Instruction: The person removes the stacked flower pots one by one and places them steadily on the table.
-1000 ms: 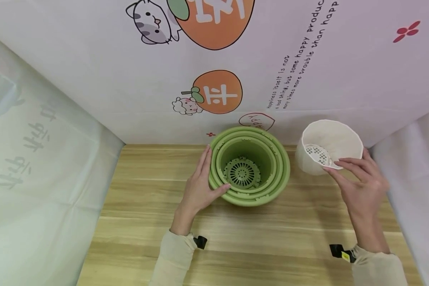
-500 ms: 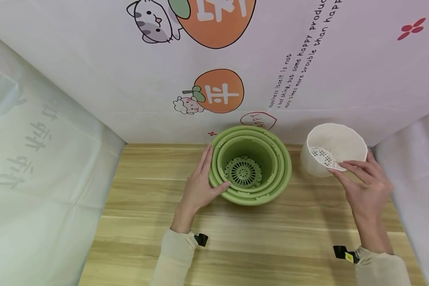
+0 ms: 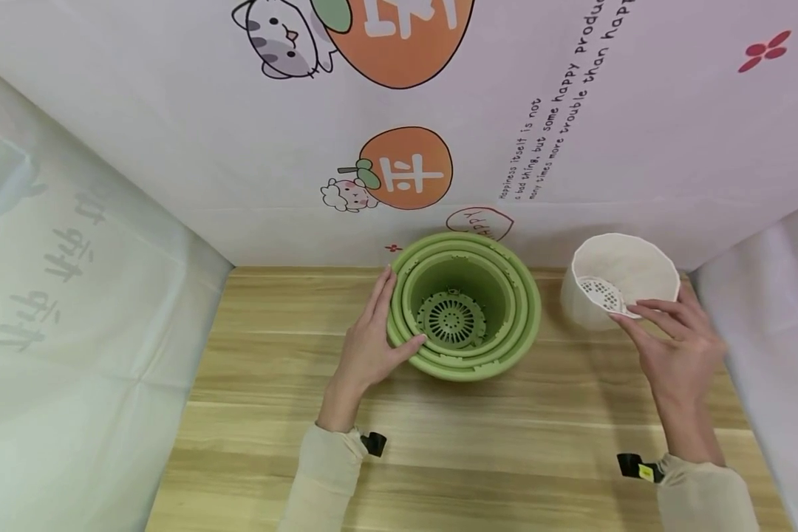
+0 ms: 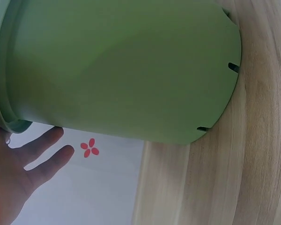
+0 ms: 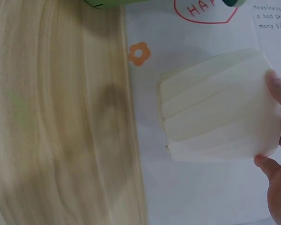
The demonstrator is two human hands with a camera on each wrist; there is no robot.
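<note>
- The step in hand seemed to be handling the white pot [image 3: 638,273] with the right hand [image 3: 680,347] while the left hand [image 3: 369,347] steadied the nested green pots [image 3: 485,284].
- The next move, by all appearances, called for a firm grip on the white rim and a gentle, steady left hand.
- The right hand pinched the near right rim narrowly, thumb outside and a finger reaching over the edge, with other fingers behind the wall.
- The left hand rested on the left rim of the green pots, its fingers spread fairly wide and nearly straight along the outside, the thumb lying over the near left rim.
- The green pots stood on the desk [image 3: 492,465], against or close to the far wall cloth [image 3: 273,170].
- The white pot was to their right, tilted and apart from them, apparently raised above the desk.
</note>
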